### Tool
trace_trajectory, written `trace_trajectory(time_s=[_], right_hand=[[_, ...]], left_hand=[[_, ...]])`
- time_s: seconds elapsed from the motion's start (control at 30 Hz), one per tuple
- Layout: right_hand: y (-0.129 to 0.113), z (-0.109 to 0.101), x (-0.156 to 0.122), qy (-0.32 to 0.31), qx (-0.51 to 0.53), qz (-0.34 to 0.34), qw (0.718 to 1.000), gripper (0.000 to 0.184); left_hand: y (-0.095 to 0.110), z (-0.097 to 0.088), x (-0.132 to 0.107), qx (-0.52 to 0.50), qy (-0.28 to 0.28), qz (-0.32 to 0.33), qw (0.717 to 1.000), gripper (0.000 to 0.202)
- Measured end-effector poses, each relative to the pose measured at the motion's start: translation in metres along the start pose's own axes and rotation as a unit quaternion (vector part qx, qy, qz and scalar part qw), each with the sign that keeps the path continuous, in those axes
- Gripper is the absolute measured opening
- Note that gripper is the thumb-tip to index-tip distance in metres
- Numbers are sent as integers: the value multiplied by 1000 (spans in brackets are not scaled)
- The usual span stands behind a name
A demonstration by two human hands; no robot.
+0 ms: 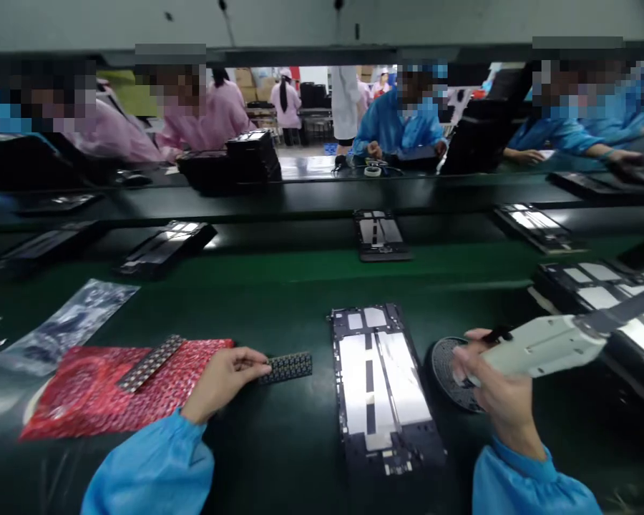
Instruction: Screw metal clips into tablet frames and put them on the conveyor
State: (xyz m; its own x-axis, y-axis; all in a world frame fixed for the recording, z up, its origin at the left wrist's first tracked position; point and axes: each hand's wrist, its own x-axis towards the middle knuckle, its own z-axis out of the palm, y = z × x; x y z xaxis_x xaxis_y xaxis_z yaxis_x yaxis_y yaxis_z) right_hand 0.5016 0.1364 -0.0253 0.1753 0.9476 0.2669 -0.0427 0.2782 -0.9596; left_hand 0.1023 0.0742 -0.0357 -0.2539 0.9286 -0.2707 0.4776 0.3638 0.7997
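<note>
The fingertips of the left hand (222, 379) pinch the near end of a small black perforated strip (287, 367), which lies flat on the green work surface (279, 300). The strip sits between the red patterned bag (107, 390) on its left and the open device chassis (381, 390) on its right, apart from both.

The right hand (496, 390) is closed around the grip of a white electric screwdriver (542, 345), fingers wrapped and pressed together (the index finger rests along the top of the tool body). The tool's tip is hidden behind the hand. Directly beneath the hand lies a round dark tray (445, 368), just beside the right edge of the chassis.

A second, longer perforated strip (151, 363) lies diagonally on the red bag. A clear silvery bag (67, 325) lies further left. A stack of similar chassis (606, 286) stands to the right, partly behind the screwdriver. Nothing lies between the left hand and the chassis other than the pinched strip.

Beyond the work surface, further chassis (378, 234) rest on a dark conveyor belt (300, 197). Across it sit co-workers in pink (215, 118) and blue (402, 125) smocks.

No brand, label or writing is legible on any item.
</note>
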Motion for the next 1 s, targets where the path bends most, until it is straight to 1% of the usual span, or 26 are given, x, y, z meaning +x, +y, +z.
trace_trajectory(time_s=[0.07, 0.1, 0.17, 0.23, 0.27, 0.4, 0.53, 0.6, 0.63, 0.77, 0.87, 1.0], right_hand=[[10, -4, -6, 15, -27, -7, 1000, 32], [13, -5, -7, 18, -43, -13, 999, 30], [18, -3, -9, 21, -61, -28, 998, 24], [19, -1, -8, 16, -64, -40, 997, 21], [19, 1, -7, 12, -61, -41, 997, 21], [16, 5, -5, 0, -48, -24, 999, 24], [17, 7, -5, 2, -44, -11, 999, 24], [18, 7, -6, -1, -49, -10, 999, 19], [19, 7, -6, -5, -50, -11, 999, 16], [17, 8, -7, -16, -49, -14, 999, 12], [16, 10, -7, -14, -51, -20, 998, 14], [17, 10, -7, -18, -54, -30, 998, 22]], left_hand=[[-3, 4, -4, 87, 39, 34, 995, 34], [-5, 7, -7, 133, 69, 63, 987, 33], [-9, 13, -13, 201, 132, 143, 960, 36], [-11, 20, -21, 227, 173, 216, 934, 40], [-11, 23, -25, 226, 184, 239, 926, 40], [-5, 36, -35, 197, 172, 266, 928, 36], [1, 45, -35, 163, 162, 321, 919, 37], [2, 48, -34, 149, 153, 328, 920, 37], [1, 49, -34, 143, 153, 321, 924, 36], [-2, 51, -37, 121, 180, 266, 939, 36], [-3, 53, -42, 107, 178, 258, 944, 35], [-7, 55, -47, 72, 165, 240, 954, 28]])
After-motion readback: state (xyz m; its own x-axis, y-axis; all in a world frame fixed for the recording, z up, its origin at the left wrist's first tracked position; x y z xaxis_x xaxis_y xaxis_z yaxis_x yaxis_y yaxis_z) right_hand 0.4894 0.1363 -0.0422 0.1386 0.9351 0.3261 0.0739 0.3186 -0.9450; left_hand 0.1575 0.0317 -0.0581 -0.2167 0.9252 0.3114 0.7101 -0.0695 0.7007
